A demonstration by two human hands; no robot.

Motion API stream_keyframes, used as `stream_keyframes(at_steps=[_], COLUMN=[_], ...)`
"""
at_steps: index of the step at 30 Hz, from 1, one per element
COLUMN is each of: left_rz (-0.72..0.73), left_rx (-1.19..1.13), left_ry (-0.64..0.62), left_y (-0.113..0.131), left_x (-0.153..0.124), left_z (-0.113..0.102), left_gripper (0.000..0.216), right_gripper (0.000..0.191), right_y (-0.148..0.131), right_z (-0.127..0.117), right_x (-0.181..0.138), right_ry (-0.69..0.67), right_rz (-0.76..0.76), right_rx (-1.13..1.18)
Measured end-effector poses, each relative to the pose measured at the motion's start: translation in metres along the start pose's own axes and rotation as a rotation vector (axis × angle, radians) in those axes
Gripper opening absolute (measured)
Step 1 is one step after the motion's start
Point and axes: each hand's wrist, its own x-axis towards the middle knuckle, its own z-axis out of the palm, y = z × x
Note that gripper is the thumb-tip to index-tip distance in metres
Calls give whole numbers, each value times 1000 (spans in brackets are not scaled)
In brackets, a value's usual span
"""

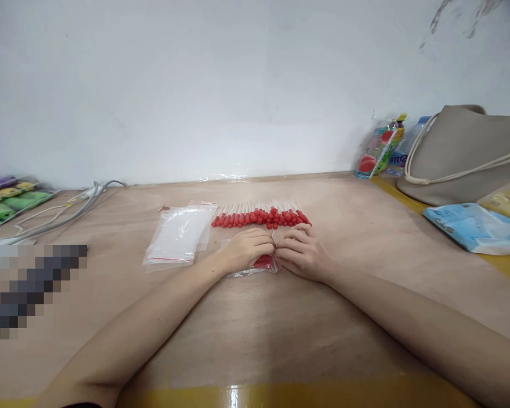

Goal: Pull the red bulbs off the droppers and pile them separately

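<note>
My left hand (250,248) and my right hand (302,253) meet at the middle of the table, fingers closed on the edge of a clear plastic bag (246,272). Something red shows through the bag between my hands; its kind is partly hidden by my fingers. Just beyond my hands lies a row of pale sticks with red tips (261,216), like large matches, tips towards me. Left of my hands rests a stack of clear zip bags (176,233) with red seal lines.
Grey and white cables (63,212) and green, yellow and purple rolls (12,201) lie at the left. On the right are drink bottles (378,150), a beige bag (467,153) with a cord, and a blue-and-white packet (476,228). A white wall (238,85) closes off the back.
</note>
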Motion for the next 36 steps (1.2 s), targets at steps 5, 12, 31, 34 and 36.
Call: stream_keyframes(at_steps=[5,12,31,34,36], left_rz=[-2,71,-89,-340,-481], left_rx=[34,174,16,-132,-209], left_ry=[28,1,-86,-53,-69], left_y=[0,-2,7,25,34], left_x=[-1,-3,-9,-23,-32], left_z=[-2,-1,-35,-28,-25], left_gripper=[20,19,19,28,43], right_gripper=[11,14,22,25,19], right_y=[3,-1,7,5,2], right_z=[1,0,-18,-10,-4], right_x=[-2,0,-1,-1,0], right_ry=[20,-68,-416,-364,-336], right_rz=[-73,-69,401,556,578], right_rx=[5,-62,408,487,515])
